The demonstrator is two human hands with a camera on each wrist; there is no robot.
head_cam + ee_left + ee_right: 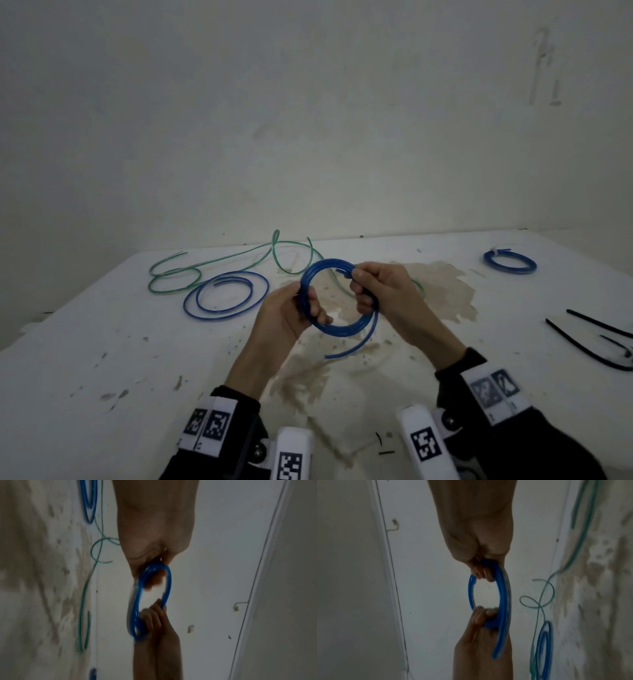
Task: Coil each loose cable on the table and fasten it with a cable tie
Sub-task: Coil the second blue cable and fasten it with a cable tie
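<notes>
Your left hand (pixel 284 317) and right hand (pixel 380 291) each grip opposite sides of the blue coil (pixel 337 298), fingers curled round it, above the surface (pixel 102 359). Left of your grip lie a loose blue cable (pixel 226 298) and green cable (pixel 205 270); right, black cable ties (pixel 589 342).

- Looks like a bare back room or makeshift workshop corner, nothing homey about it.
- Plain whitish wall (pixel 308 102) with scuffs and marks.
- White table (pixel 102 359) is chipped, speckled and has a big brownish stain (pixel 428 294).
- Loose cables and black cable ties (pixel 589 346) lying around on it.
- Dim, flat lighting.
</notes>
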